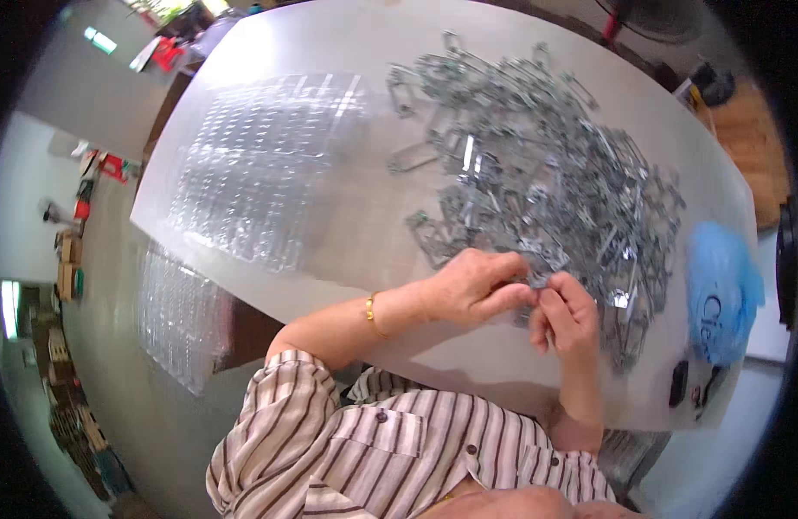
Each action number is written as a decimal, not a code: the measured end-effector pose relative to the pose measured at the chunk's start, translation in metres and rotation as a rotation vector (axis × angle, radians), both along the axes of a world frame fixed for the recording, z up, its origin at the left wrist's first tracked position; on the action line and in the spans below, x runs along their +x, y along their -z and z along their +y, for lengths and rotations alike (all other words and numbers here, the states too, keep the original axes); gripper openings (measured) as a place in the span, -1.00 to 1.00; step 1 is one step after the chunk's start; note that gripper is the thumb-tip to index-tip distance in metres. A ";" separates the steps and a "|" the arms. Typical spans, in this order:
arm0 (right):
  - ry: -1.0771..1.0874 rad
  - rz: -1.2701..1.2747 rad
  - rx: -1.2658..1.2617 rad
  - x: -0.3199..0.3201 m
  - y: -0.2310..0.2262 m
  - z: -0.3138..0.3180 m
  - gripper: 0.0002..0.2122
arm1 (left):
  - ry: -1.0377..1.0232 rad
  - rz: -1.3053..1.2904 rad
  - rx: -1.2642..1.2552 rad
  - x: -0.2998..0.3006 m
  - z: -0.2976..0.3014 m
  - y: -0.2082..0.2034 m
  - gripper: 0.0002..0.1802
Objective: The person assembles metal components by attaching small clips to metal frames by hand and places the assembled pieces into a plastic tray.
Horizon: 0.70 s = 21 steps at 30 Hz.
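Over the near edge of a heap of grey metal pieces with long wire loops (537,164), both my hands meet with their fingertips close together. My left hand (472,285), a gold bracelet at its wrist, has thumb and forefinger pinched. My right hand (567,316) is closed opposite it, thumb and fingers bent. Between the fingertips shows a bit of a small grey metal piece (538,281); the fingers hide most of it, so its exact kind cannot be made out. More pieces of the heap lie just beyond and beneath the hands.
Clear plastic trays with rows of small compartments (252,164) lie at the table's left. Another stack of clear trays (178,316) stands lower, beside the white table (364,233). At the right edge are a blue plastic bag (723,294) and a small black object (678,383).
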State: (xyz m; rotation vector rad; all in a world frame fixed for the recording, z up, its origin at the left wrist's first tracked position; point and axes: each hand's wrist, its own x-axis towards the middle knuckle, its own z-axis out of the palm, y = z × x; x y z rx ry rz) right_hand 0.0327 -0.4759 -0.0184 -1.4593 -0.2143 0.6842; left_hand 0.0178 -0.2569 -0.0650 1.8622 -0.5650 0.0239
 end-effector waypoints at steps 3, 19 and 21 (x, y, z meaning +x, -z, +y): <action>0.003 -0.072 -0.099 0.007 -0.002 -0.009 -0.88 | -0.055 0.027 -0.036 0.000 0.003 -0.002 -0.61; 0.186 -0.230 -0.132 -0.004 0.019 0.004 -0.88 | -0.012 -0.148 0.274 -0.008 -0.001 -0.011 -0.55; 0.190 -0.357 -0.154 -0.001 0.015 0.009 -0.88 | -0.043 -0.224 0.203 -0.003 0.001 -0.010 -0.53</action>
